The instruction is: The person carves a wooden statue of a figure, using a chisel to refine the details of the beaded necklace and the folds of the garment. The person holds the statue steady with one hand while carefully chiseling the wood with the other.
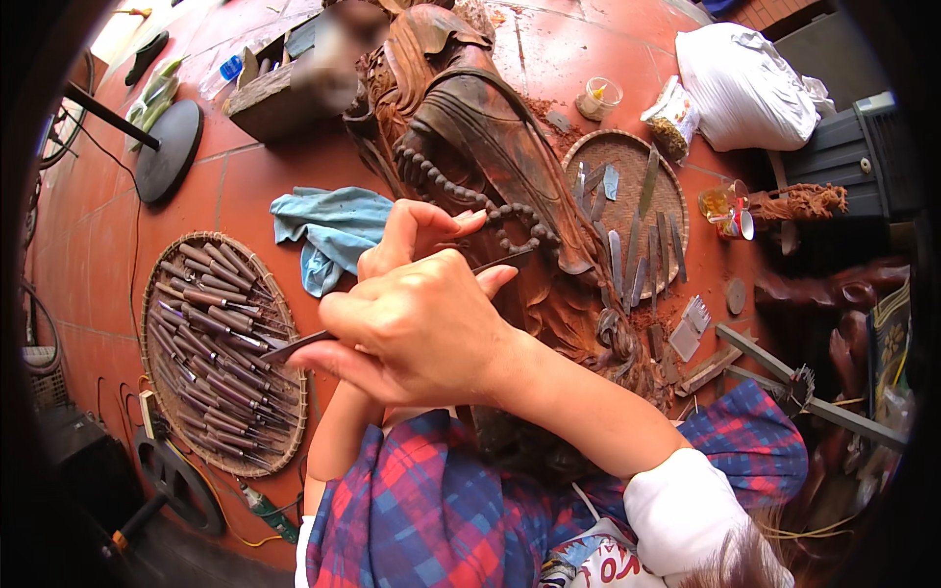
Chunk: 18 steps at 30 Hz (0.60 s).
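A thin dark flat file (296, 346) slants across the front of the carved wooden figure. My right hand (417, 312) is closed round it, with one end sticking out past the thumb toward the tool basket. Behind it and partly covered, my left hand (407, 230) has curled fingers; a digit tip presses near the file's other end (510, 262). Beneath both hands lies the brown carved wooden figure (470, 118), with robe folds and a string of carved beads (441, 184). Whether the file touches the wood is hidden by the hands.
At left, a round woven basket (294, 431) holds many handled chisels. Near it lies a blue cloth (338, 230). To the right, another woven tray (588, 147) carries flat files and metal strips. Glasses, a white sack (750, 88) and a wooden block (284, 103) stand around the tiled floor.
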### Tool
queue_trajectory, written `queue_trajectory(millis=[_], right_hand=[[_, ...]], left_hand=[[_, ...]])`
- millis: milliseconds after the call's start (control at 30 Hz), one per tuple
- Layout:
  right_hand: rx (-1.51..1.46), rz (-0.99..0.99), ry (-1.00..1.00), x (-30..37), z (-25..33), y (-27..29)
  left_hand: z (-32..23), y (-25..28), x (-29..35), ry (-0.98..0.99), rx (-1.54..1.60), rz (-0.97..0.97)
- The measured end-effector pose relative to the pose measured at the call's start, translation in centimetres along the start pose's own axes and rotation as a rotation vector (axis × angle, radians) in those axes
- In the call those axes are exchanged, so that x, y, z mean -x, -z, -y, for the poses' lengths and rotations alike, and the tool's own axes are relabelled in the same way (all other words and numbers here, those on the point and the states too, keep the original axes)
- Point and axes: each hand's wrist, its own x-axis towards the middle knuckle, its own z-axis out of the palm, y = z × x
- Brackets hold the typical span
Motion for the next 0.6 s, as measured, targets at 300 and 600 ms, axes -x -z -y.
queue_trajectory(millis=[300, 600], right_hand=[[0.070, 0.004, 0.092, 1.2, 0.7, -1.0], [0.089, 0.003, 0.125, 1.4, 0.1, -1.8]], left_hand=[[-1.4, 1.5, 0.5, -0.127, -0.325, 0.099], [-1.0, 1.5, 0.1, -0.147, -0.217, 0.143]])
